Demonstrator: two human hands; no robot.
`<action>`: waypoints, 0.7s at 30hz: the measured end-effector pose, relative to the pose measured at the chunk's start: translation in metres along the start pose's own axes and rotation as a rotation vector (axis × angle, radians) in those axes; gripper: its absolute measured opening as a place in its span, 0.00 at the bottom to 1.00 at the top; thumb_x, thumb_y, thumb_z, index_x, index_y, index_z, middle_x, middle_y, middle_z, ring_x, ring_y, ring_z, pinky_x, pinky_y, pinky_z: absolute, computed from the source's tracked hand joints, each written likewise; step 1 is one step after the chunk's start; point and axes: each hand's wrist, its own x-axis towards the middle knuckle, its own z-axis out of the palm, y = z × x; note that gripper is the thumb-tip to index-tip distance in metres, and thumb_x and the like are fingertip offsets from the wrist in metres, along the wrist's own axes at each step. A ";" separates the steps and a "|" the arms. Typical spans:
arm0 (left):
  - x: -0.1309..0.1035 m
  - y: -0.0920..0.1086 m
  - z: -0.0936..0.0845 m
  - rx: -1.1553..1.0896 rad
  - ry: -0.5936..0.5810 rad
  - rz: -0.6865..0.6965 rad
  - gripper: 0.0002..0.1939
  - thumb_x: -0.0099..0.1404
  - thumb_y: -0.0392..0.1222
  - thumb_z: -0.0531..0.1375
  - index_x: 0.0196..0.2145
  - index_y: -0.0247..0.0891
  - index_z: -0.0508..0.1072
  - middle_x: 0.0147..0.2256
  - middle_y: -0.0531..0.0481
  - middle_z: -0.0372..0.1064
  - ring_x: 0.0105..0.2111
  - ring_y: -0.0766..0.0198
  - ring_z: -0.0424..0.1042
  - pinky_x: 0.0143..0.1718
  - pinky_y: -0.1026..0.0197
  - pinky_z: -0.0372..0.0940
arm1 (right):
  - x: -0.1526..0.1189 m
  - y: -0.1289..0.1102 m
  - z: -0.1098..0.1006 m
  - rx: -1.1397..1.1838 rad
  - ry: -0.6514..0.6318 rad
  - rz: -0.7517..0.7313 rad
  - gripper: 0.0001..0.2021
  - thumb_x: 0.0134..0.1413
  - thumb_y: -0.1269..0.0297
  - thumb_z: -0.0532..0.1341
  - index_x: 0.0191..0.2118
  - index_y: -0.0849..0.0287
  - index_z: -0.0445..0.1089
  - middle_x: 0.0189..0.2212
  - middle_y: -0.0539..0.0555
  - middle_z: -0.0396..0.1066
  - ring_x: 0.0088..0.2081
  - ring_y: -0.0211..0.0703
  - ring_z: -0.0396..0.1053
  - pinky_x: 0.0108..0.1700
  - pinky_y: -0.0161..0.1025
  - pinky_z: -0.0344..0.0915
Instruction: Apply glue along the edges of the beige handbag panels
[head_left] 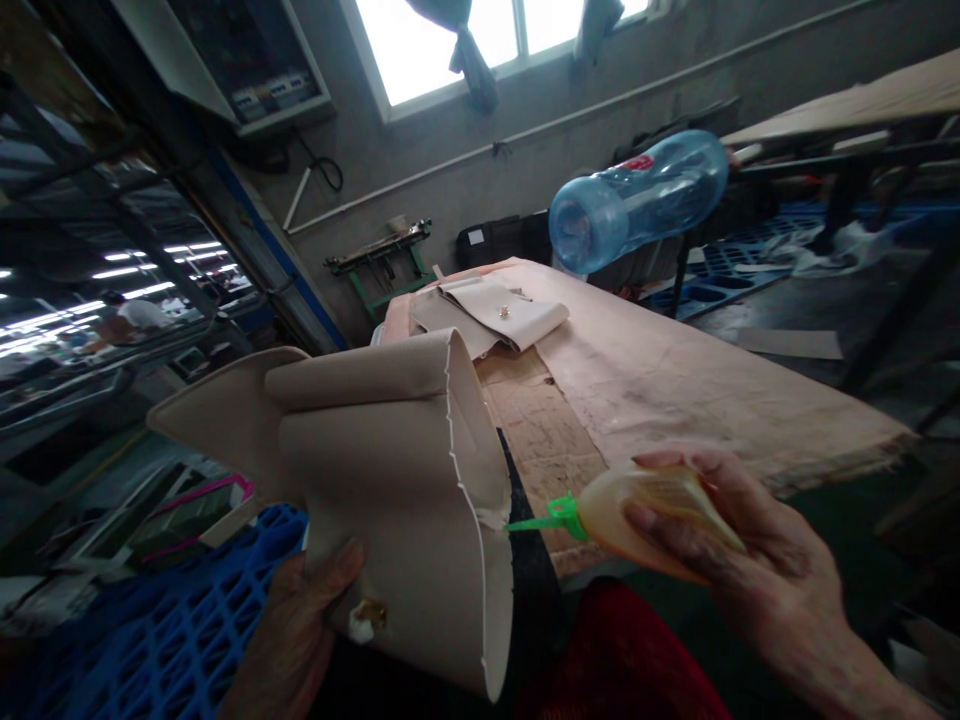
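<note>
In the head view, the person's right hand (772, 565) is wrapped around a soft, translucent squeeze bottle with a pointed green nozzle (645, 510). An amber tint is seen through its wall, but how much liquid is inside I cannot tell. The bottle lies almost horizontal between the thumb and the fingers, and its nozzle points away from the palm, toward the left. The nozzle tip is at the edge of a large, beige, leather-like folded piece (375, 460); whether it is touching, I cannot tell.

The left hand (300, 620) grips this piece at its lower left part, the thumb pressed on the outer face, near a small gold-coloured metal fitting (375, 613). The piece stands up from this grip, and its rounded open mouth faces the bottle.

Behind it, 1 smaller beige folded piece with a gold-coloured fitting (502, 310) lies on a table with a pale, worn covering (697, 370). Beyond the table, a big, transparent blue water jug (637, 200) is tilted on its side; its content I cannot tell. A grey wall cabinet (274, 70) contains white devices in a row.
</note>
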 end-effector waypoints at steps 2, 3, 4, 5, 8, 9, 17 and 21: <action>-0.002 0.001 0.002 -0.010 0.020 0.009 0.21 0.36 0.44 0.73 0.30 0.33 0.78 0.28 0.46 0.74 0.26 0.60 0.73 0.26 0.64 0.70 | -0.001 -0.002 0.000 -0.018 0.003 0.015 0.12 0.33 0.55 0.68 0.30 0.47 0.73 0.22 0.42 0.71 0.21 0.35 0.67 0.21 0.25 0.63; -0.002 0.001 0.003 -0.008 0.029 0.017 0.22 0.35 0.44 0.74 0.30 0.33 0.78 0.28 0.46 0.75 0.27 0.59 0.73 0.27 0.64 0.70 | -0.001 -0.003 0.000 -0.028 0.003 0.021 0.12 0.33 0.55 0.68 0.30 0.48 0.73 0.22 0.43 0.71 0.22 0.36 0.68 0.21 0.25 0.63; -0.003 0.001 0.004 -0.003 0.033 0.024 0.23 0.35 0.45 0.74 0.30 0.32 0.78 0.28 0.46 0.75 0.28 0.58 0.73 0.27 0.64 0.70 | -0.002 -0.004 0.000 -0.036 0.002 0.023 0.12 0.33 0.55 0.68 0.29 0.48 0.73 0.22 0.43 0.71 0.21 0.36 0.68 0.21 0.25 0.63; -0.004 0.002 0.005 0.005 0.037 0.031 0.24 0.34 0.46 0.74 0.29 0.31 0.78 0.28 0.45 0.75 0.28 0.57 0.74 0.28 0.63 0.71 | -0.003 -0.004 0.000 -0.040 0.003 0.023 0.12 0.32 0.55 0.68 0.29 0.48 0.73 0.22 0.44 0.71 0.21 0.37 0.68 0.21 0.26 0.63; -0.005 0.001 0.005 0.006 0.045 0.054 0.24 0.34 0.46 0.74 0.30 0.31 0.78 0.29 0.45 0.75 0.28 0.57 0.74 0.33 0.60 0.72 | -0.006 -0.004 0.001 -0.046 -0.016 0.019 0.11 0.31 0.55 0.68 0.28 0.48 0.74 0.22 0.44 0.71 0.21 0.38 0.68 0.19 0.26 0.63; -0.005 0.001 0.005 0.002 0.052 0.060 0.24 0.34 0.46 0.74 0.30 0.32 0.78 0.29 0.45 0.75 0.28 0.57 0.74 0.34 0.59 0.72 | -0.007 -0.005 0.001 -0.043 -0.021 0.017 0.11 0.31 0.55 0.68 0.28 0.47 0.74 0.21 0.44 0.71 0.20 0.38 0.68 0.19 0.26 0.63; -0.007 0.002 0.006 0.003 0.055 0.078 0.23 0.33 0.46 0.74 0.28 0.32 0.77 0.29 0.45 0.76 0.28 0.58 0.74 0.31 0.63 0.71 | -0.017 -0.008 -0.006 -0.039 -0.048 0.073 0.12 0.31 0.54 0.68 0.28 0.46 0.73 0.20 0.44 0.71 0.19 0.39 0.68 0.19 0.28 0.63; -0.008 0.001 0.007 -0.024 0.065 0.081 0.23 0.32 0.46 0.74 0.28 0.32 0.77 0.29 0.47 0.75 0.26 0.62 0.73 0.29 0.64 0.71 | -0.026 -0.008 -0.007 -0.009 -0.053 0.093 0.13 0.32 0.52 0.68 0.29 0.46 0.73 0.21 0.45 0.71 0.19 0.40 0.67 0.18 0.29 0.63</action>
